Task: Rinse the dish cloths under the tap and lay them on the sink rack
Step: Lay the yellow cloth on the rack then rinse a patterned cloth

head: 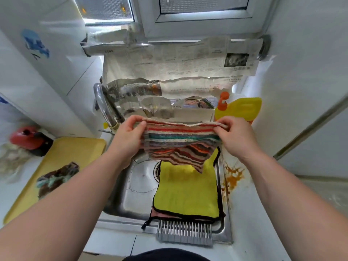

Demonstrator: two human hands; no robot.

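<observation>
Hands are both up over the sink (131, 191), with a striped cloth (178, 144) stretched out between them: the left hand (130, 129) pinches its top left corner between thumb and curled fingers, and the right hand (233, 135) pinches the top right corner the same way, so the upper edge runs nearly level from one hand to the other while the rest hangs loose, folding and tapering to a point at the bottom. That cloth is held in the air, touching nothing but the two hands as far as I can see, and its hanging tip falls in front of the far end of a yellow cloth (188, 191) with dark edging, which lies flat on the rack (185, 233) across the right side of the sink. A pinkish cloth (157, 213) peeps out from under the yellow one at its near left corner, and the grey slats of the rack show bare at the near end. The tap (102, 104) curves up just behind the left hand. Off to the left, on a yellow tray (79, 147) on the counter, sits a crumpled cloth (56, 178), dark and bunched up. A yellow soap bottle (241, 108) with an orange pump stands behind the right hand, and newspaper (178, 61) covers the wall behind the sink
</observation>
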